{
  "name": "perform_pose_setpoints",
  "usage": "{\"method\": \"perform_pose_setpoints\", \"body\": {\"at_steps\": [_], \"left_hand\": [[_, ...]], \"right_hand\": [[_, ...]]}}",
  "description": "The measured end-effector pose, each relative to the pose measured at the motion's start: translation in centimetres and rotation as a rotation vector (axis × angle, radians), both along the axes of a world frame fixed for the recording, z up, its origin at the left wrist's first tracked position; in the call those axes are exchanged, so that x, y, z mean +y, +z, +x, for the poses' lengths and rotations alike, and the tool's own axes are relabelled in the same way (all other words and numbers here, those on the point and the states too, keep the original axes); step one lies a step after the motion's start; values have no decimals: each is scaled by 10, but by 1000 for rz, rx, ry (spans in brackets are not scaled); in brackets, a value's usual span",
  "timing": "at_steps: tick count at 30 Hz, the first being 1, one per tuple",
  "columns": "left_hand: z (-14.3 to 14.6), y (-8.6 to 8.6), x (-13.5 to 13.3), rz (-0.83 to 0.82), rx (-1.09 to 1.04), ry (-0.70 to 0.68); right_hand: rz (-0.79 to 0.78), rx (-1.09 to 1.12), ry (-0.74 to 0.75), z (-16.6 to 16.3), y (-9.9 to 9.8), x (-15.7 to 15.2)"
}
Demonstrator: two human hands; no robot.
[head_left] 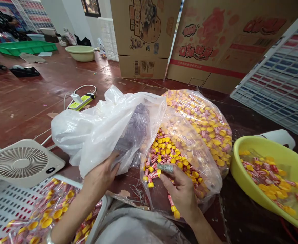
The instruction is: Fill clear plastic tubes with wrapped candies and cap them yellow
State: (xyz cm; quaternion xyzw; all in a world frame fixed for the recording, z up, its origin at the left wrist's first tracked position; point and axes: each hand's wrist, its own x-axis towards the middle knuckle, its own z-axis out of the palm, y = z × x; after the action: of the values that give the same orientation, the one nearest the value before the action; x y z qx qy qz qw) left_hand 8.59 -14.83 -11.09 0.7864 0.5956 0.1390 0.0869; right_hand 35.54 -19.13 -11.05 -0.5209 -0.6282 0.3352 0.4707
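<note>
My left hand (101, 174) grips the lower edge of a crumpled white plastic bag (98, 130) that holds clear tubes (135, 130). My right hand (180, 189) pinches a small grey speckled tube (165, 167) between thumb and fingers, over an open clear bag (181, 152) full of little red-and-white tubes with yellow caps. A second, bigger clear bag of the same yellow-capped tubes (204, 118) lies just behind it.
A yellow basin (242, 169) with more capped tubes sits at the right. A white fan (23, 164) and a white grid tray (3, 206) are at the left, a power strip (81, 100) beyond. Cardboard boxes (143, 37) and a grid rack (281, 79) stand behind.
</note>
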Motion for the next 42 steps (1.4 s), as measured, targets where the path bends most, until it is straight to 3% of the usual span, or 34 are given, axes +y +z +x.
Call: {"method": "perform_pose_setpoints", "body": {"at_steps": [3,5,10,14,19,21,24,28,31,33,36,42], "left_hand": [[10,7,-20,-37,-251,-42],[23,13,-30,-151,-472,-84],[50,22,-40,-570,-901,-19],[61,15,-42,-837,-1292,-3],[80,6,-50,-995,-1544,85],[85,3,-48,-1048,-1559,95],[81,-2,-34,-874,-1272,42],[61,-6,2,-328,-423,-92],[51,-6,23,-166,64,-265],[50,-4,30,-134,200,-376],[48,-1,33,-124,237,-441],[48,-1,34,-79,273,-550]], "right_hand": [[63,46,-55,-11,11,5],[143,-3,-33,-17,19,8],[310,-168,261,-21,33,11],[350,-401,415,-17,23,3],[390,-488,247,-26,-3,-10],[359,-492,263,-26,-5,-10],[245,-527,320,-13,-1,-1],[142,-619,55,13,-2,19],[86,-770,54,15,-8,23],[35,-853,217,6,-12,19],[-17,-932,392,-12,-16,8],[-62,-981,354,-21,-26,2]]}}
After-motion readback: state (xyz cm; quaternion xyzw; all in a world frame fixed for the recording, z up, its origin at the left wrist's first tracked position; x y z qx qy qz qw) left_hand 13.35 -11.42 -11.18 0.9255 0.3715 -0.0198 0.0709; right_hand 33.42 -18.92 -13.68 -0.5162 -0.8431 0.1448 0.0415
